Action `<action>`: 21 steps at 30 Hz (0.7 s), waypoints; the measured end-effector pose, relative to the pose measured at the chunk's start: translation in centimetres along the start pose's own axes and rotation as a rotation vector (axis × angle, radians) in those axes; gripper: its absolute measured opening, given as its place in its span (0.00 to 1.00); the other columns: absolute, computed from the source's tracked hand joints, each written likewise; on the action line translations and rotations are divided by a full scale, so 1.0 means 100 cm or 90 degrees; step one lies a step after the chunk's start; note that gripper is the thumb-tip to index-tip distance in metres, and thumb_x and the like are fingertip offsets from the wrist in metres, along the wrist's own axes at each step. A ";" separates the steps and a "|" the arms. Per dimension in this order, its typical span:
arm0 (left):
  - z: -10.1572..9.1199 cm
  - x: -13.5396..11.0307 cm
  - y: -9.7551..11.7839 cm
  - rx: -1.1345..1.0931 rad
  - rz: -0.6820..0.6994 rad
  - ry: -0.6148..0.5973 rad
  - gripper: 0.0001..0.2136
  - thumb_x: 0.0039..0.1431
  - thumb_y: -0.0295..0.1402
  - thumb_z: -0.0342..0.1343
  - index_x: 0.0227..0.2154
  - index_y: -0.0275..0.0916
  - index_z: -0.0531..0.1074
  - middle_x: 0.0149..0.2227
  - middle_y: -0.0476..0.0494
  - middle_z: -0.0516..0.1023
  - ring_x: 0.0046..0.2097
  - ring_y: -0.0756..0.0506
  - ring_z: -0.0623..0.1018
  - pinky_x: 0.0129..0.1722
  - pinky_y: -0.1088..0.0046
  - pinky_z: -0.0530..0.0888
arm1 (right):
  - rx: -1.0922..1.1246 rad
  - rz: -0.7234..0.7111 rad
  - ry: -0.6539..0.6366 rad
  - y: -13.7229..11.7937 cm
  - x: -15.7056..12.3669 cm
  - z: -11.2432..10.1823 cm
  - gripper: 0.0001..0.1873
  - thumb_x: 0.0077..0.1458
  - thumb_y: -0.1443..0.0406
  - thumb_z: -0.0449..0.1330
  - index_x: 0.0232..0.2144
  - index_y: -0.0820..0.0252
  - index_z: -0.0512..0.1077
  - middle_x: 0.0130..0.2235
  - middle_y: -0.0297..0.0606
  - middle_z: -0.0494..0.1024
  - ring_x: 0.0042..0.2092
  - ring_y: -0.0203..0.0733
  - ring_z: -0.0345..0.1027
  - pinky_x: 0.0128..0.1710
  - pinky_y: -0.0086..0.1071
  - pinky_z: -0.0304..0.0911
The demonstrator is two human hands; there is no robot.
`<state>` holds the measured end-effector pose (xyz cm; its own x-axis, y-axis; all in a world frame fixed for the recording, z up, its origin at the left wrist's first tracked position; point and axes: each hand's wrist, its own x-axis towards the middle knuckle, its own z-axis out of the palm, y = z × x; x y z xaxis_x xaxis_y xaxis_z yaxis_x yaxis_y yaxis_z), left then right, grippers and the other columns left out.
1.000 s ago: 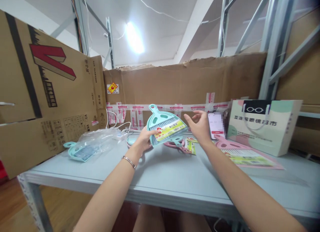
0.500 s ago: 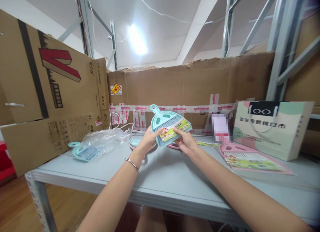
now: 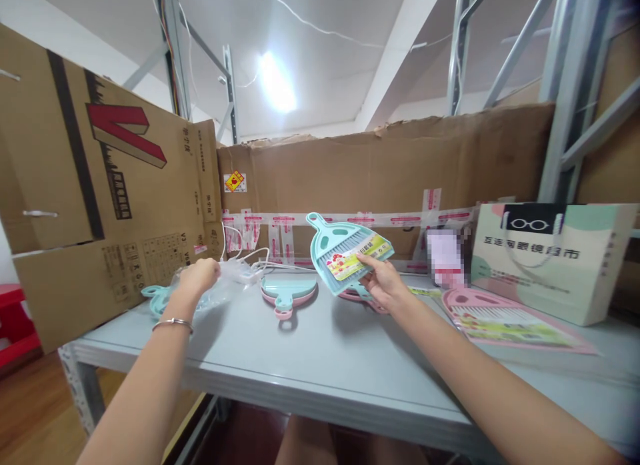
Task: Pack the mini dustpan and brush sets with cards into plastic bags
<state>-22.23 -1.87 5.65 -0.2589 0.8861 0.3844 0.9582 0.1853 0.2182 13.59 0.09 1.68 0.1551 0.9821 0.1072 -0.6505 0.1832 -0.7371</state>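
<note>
In my right hand (image 3: 384, 283) is a mint-green dustpan (image 3: 325, 233) with a brush and a printed card (image 3: 345, 261) across its front. My thumb presses on the card, and the pan is raised above the table with its handle up and to the left. Farther left, my left hand (image 3: 199, 279) is closed on a clear plastic bag (image 3: 225, 288), its fingertips partly hidden. Beneath that hand, another mint dustpan (image 3: 158, 298) lies partly covered by plastic. Between my hands, a mint brush (image 3: 289, 290) rests on a pink one (image 3: 283, 314).
A pink dustpan set (image 3: 510, 318) lies at the right before a paper bag (image 3: 550, 265). More dustpans (image 3: 357, 291) lie beneath the raised one. Cardboard boxes (image 3: 140, 185) wall the grey table's (image 3: 320, 358) left and back. White cables (image 3: 235, 241) run along the back left.
My left hand has let go of the mint dustpan and moved left to the plastic bag. My right hand still holds the dustpan, slightly farther right. The stacked brushes now show fully.
</note>
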 end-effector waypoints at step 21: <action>0.028 0.001 0.097 -1.099 0.108 -0.078 0.23 0.44 0.49 0.61 0.16 0.38 0.57 0.14 0.56 0.56 0.18 0.57 0.57 0.16 0.80 0.56 | -0.060 0.000 -0.048 -0.040 0.006 -0.012 0.10 0.49 0.75 0.58 0.35 0.62 0.72 0.30 0.36 0.79 0.30 0.37 0.73 0.28 0.28 0.72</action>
<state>-12.57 1.22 5.28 -0.0892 0.8855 0.4559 -0.2718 -0.4620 0.8442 17.17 -0.14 3.85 0.0962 0.9833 0.1543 -0.5767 0.1814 -0.7965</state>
